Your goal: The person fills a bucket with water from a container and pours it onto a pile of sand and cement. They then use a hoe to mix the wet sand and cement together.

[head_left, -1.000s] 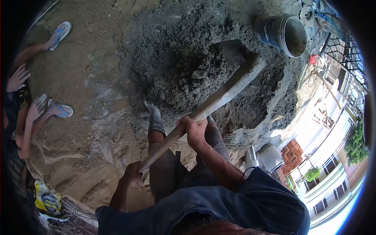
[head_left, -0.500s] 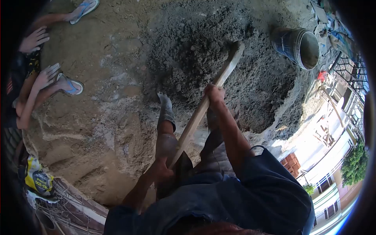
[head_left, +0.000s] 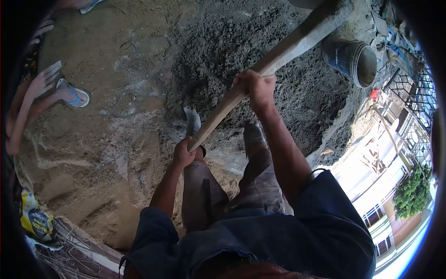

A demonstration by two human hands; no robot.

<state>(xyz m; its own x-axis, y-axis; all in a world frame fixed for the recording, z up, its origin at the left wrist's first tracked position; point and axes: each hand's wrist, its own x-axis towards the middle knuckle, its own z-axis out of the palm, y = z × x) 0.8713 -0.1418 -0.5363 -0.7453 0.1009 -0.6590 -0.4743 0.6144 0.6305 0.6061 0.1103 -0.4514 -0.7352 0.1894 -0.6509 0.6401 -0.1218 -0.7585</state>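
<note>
With both hands I hold a hoe by its long wooden handle [head_left: 297, 44], raised at a slant over the ground. My left hand [head_left: 186, 153] is wrapped round the lower end, near my left knee. Further up, my right hand [head_left: 261, 91] grips the middle of the handle. Part of the hoe's grey blade [head_left: 305, 3] shows at the top edge; the rest is out of view. Below the handle lies a spread of wet grey mortar [head_left: 213, 51]. My boots [head_left: 253, 135] stand at its near edge.
A bucket [head_left: 346, 60] lies tipped on its side right of the mortar. Another person's hand [head_left: 49, 76] and sandalled foot [head_left: 74, 95] are at the left. A yellow and black bag [head_left: 36, 218] sits lower left, by thin rods [head_left: 69, 246]. Metal grating [head_left: 413, 97] stands at the right.
The hoe has come up out of the mortar, its head now high toward the upper right. Both my hands have risen with it. The other person's hand and feet appear shifted slightly left.
</note>
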